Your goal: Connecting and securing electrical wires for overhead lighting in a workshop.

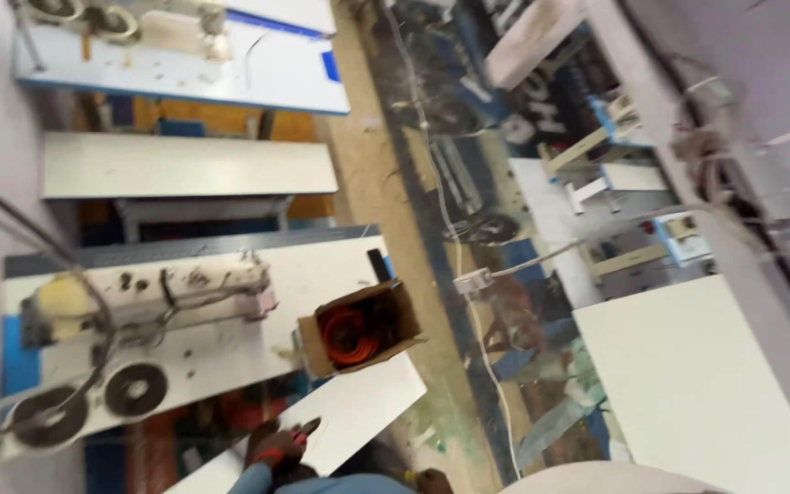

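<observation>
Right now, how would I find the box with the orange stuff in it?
Look for the long white workbench with the two dark round reels. At its right end, beyond the hand holding a tool, sits a small open brown cardboard box. It is the only box there, filled with coiled orange wire.

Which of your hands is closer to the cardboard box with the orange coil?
Left. The left hand, gripping red-handled pliers, sits just below the cardboard box. The right hand barely shows at the bottom edge, farther off.

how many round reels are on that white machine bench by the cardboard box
2 dark round reels: one near the bench's front edge, left of the cardboard box; the other beside it, further left, partly crossed by cables. More may be hidden outside the frame.
</observation>
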